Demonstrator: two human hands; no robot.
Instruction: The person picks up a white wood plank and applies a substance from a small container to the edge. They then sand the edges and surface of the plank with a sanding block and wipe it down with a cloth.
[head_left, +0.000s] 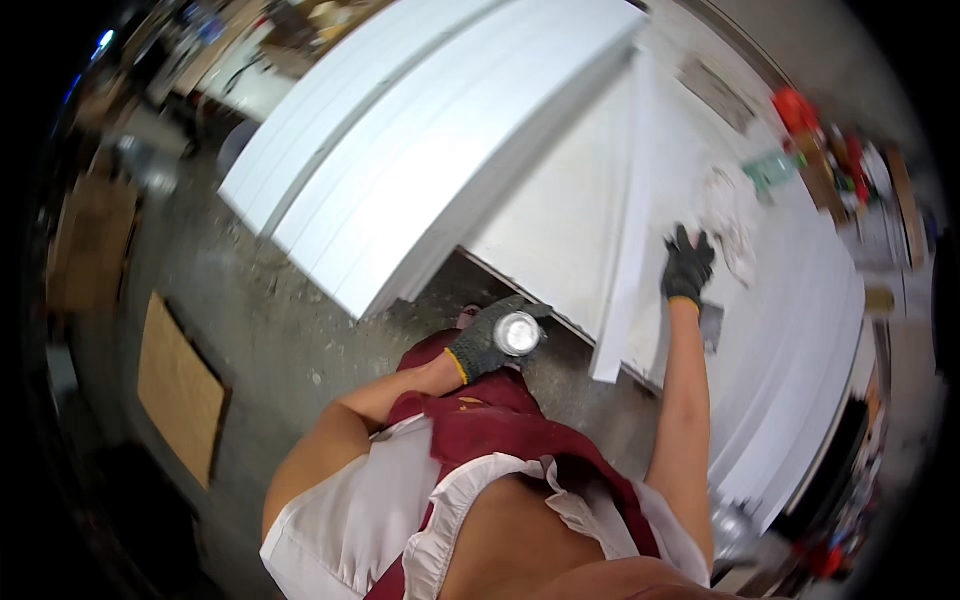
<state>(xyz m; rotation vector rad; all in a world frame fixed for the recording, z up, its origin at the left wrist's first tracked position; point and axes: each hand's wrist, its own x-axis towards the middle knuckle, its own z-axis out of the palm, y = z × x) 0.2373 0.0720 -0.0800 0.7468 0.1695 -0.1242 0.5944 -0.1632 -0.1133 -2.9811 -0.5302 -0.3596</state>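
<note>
My left hand (484,336), in a dark grey knit glove with a yellow cuff, is closed around a small round can (517,334) with a shiny silvery top. It holds the can in front of my dark red apron, near the edge of a white work table (560,200). My right hand (688,265), gloved alike, reaches out over the table with its fingers spread. Nothing shows in its grip. Beside its wrist is a small grey flat piece (711,328). A whitish crumpled rag (728,215) lies just past the fingers. Between my hands runs a long white strip (625,230).
Long white grooved panels (420,140) lie at the left, and more white boards (800,350) at the right. A green translucent object (768,172) and a cluttered box (825,185) are at far right. A wooden board (180,390) rests on the floor at left.
</note>
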